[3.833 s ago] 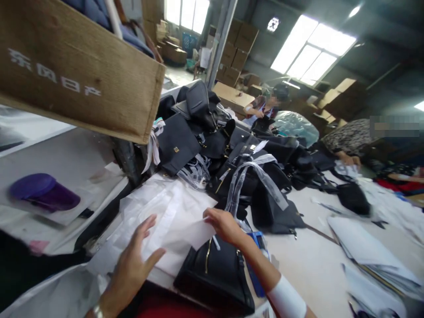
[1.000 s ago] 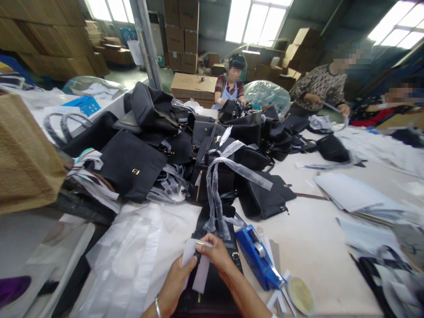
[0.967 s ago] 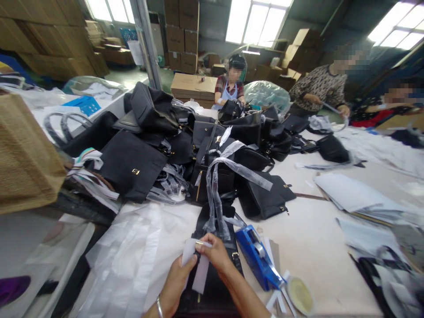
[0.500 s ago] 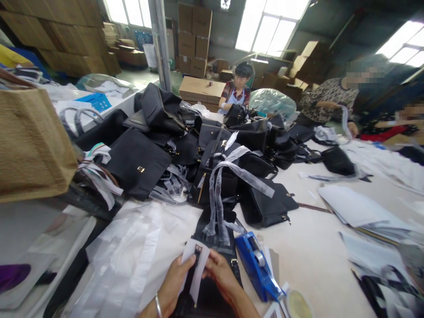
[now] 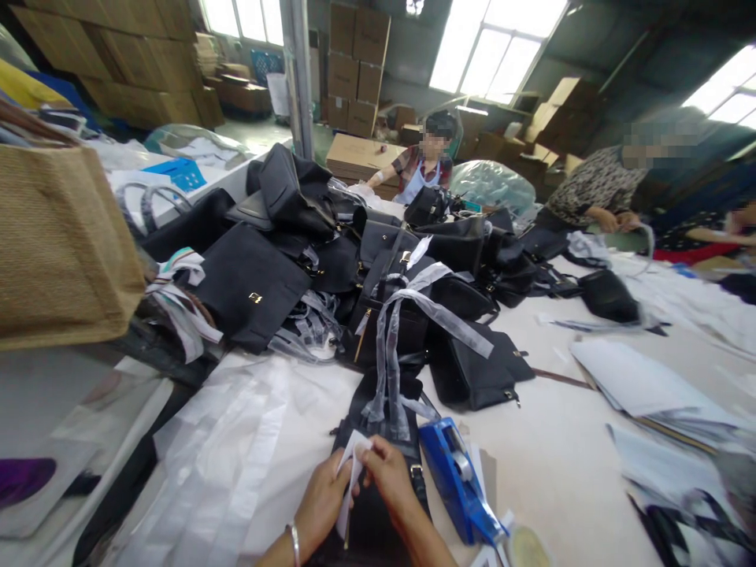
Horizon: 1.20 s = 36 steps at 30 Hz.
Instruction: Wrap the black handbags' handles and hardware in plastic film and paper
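Note:
At the bottom centre, my left hand (image 5: 322, 502) and my right hand (image 5: 383, 479) both pinch a small white strip of paper (image 5: 352, 466) folded over a fitting on a black handbag (image 5: 378, 441). The bag lies flat on the table in front of me, its handles wrapped in clear plastic (image 5: 387, 370). A metal bangle sits on my left wrist. Just right of my right hand lies a blue tape dispenser (image 5: 457, 480).
A heap of black handbags (image 5: 331, 244) fills the table's middle. White paper sheets (image 5: 224, 449) lie to my left, more sheets (image 5: 643, 386) to the right. A woven tan bag (image 5: 59, 244) stands at the left. Three people work at the far side, with cardboard boxes (image 5: 357, 55) behind.
The view swung from the left paper stack to the bag in front. My hands took a white strip and folded it tighter round the bag's fitting over the last second.

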Available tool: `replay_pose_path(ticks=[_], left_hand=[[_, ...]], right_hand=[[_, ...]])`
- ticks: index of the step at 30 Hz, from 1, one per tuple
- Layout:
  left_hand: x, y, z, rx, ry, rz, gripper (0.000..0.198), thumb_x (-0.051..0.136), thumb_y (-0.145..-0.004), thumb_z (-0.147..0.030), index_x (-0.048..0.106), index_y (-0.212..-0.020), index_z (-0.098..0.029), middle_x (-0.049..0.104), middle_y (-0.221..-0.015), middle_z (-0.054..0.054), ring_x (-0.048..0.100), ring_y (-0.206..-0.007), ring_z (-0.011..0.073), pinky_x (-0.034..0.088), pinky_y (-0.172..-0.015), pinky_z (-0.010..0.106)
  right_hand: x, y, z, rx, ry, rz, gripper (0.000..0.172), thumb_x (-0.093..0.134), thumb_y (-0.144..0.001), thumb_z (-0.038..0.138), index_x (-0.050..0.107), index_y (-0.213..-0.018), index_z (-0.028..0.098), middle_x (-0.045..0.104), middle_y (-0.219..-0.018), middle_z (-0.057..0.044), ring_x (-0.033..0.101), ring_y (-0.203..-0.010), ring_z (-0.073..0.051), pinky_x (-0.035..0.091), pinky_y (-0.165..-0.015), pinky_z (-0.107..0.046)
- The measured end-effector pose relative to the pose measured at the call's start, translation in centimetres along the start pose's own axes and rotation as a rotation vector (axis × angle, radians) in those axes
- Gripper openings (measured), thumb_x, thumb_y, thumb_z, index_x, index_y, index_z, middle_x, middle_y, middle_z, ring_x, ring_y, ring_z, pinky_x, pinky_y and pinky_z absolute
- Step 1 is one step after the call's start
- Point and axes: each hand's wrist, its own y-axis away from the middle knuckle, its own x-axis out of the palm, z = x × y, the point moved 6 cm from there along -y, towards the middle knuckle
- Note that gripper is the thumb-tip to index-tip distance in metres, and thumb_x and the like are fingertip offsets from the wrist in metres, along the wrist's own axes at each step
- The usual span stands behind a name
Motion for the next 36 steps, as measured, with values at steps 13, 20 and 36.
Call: replay_pose_path(ticks=[13, 20, 36], left_hand=[[-0.2, -0.3, 0.0, -0.010, 0.161, -0.186, 0.045, 0.058, -0.079, -0.043, 0.065, -0.110, -0.011, 0.074, -0.091, 0.007, 0.066, -0.080, 0.0261, 0.051, -0.073, 0.032], [0.0, -0.2, 0.2, -0.017, 0.141, -0.202, 0.045, 0.059, -0.077, -0.046, 0.065, -0.106, -0.012, 0.073, -0.090, 0.007, 0.066, -0.082, 0.0265, 0.051, -0.072, 0.032], [2.1, 0.4, -0.4, 0.568, -0.802, -0.128, 0.029, 0.037, -0.091, -0.023, 0.065, -0.097, -0.020, 0.071, -0.085, 0.008, 0.069, -0.068, 0.0182, 0.051, -0.057, 0.022]], right_hand=[[-0.3, 0.9, 1.4, -0.101, 0.147, -0.080, 0.025, 0.050, -0.084, 0.041, 0.058, -0.086, 0.018, 0.058, -0.065, 0.001, 0.057, -0.052, -0.014, 0.043, -0.046, -0.022], [-0.9, 1.3, 2.4, -0.190, 0.268, -0.038, 0.023, 0.049, -0.087, 0.039, 0.059, -0.085, 0.018, 0.058, -0.060, 0.003, 0.056, -0.048, -0.012, 0.043, -0.047, -0.020], [-1.5, 0.5, -3.7, 0.344, -0.234, -0.330, 0.008, 0.056, -0.064, 0.023, 0.049, -0.064, 0.019, 0.044, -0.034, 0.009, 0.037, -0.026, -0.007, 0.038, -0.030, -0.017]])
